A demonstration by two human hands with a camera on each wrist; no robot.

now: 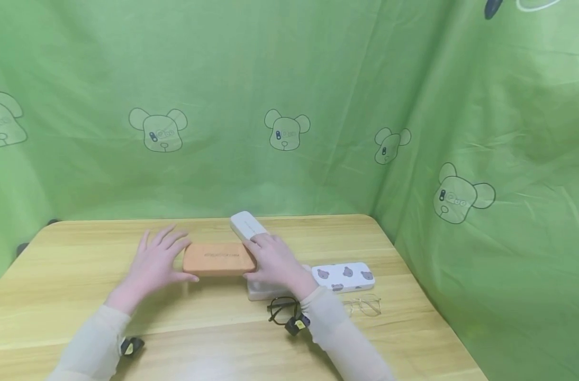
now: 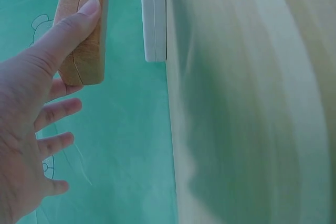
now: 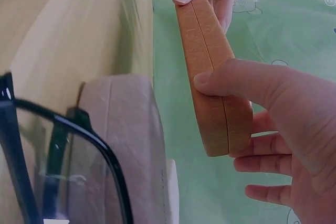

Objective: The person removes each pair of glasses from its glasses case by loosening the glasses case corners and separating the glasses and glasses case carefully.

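An orange-brown glasses case (image 1: pixel 218 259) is held level above the table, closed, its seam showing in both wrist views. My left hand (image 1: pixel 155 263) pinches its left end between thumb and index finger; the other fingers spread away. At the opposite end, my right hand (image 1: pixel 277 264) grips the case, thumb (image 3: pixel 226 82) on the near side and fingers behind. Just behind the right hand lies a white case (image 1: pixel 245 223), partly covered by it. A pale greyish case (image 3: pixel 123 145) sits below that hand, largely hidden in the head view.
Dark-framed glasses (image 1: pixel 282 312) lie in front of the pale case, near the right wrist. Further right are a white case with bear prints (image 1: pixel 344 277) and thin-framed glasses (image 1: pixel 369 305). Green curtains (image 1: pixel 223 174) surround the wooden table (image 1: pixel 199 349) at the back and sides.
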